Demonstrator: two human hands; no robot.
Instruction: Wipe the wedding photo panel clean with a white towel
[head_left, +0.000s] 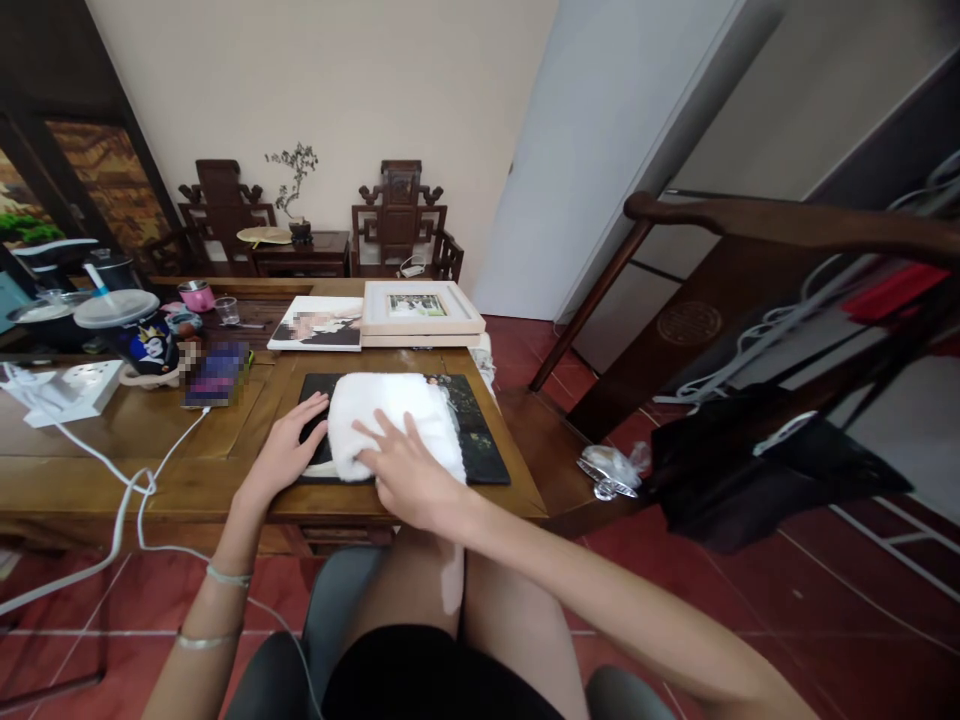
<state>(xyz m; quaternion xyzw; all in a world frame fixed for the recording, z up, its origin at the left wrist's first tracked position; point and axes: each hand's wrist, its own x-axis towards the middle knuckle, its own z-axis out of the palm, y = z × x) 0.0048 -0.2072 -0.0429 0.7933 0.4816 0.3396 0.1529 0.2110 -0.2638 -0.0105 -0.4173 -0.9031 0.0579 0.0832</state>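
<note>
Presently | my right hand (pixel 405 475) flat, pressing cloth (pixel 394 420) | left hand (pixel 289 450) open, steadying print (pixel 480 440) beneath | risk: print slides off near edge.

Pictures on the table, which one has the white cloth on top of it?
The dark picture panel nearest the person, under the white cloth and both hands. The frameless photo print and the light wooden framed photo lie farther back, uncovered.

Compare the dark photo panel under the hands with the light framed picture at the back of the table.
The dark panel lies flat and thin, with no frame; the framed picture has a thick pale border and sits on a stack. The panel is half covered by a white cloth under the right hand, with the left hand at its edge; the framed picture is untouched. Both lie face up on the wooden table.
</note>
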